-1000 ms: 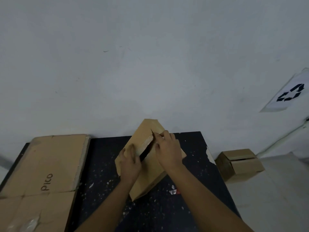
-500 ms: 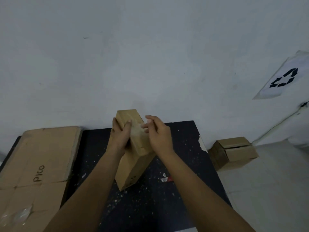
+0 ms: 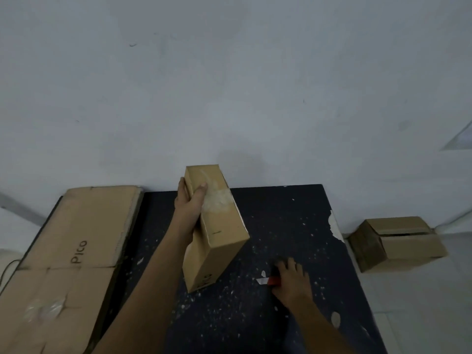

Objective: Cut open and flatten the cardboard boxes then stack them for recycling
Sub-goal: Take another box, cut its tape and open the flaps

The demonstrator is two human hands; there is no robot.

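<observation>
With your left hand (image 3: 190, 203) gripping the narrow box (image 3: 214, 226), which stands tilted mid-worktop (image 3: 293, 226), fingers wrapped around its top, let your right hand (image 3: 291, 279), fingers curled over the red cutter (image 3: 273, 281), grasp it firmly before cutting the tape.

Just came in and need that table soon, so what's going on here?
A person is breaking down cardboard boxes. The left hand grips a tall narrow box, still taped, standing tilted on the dark table. The right hand is down on the table over a red cutter, apparently picking it up. Flattened cardboard lies at the table's left side, and another box sits on the floor to the right, not yet flattened.
</observation>
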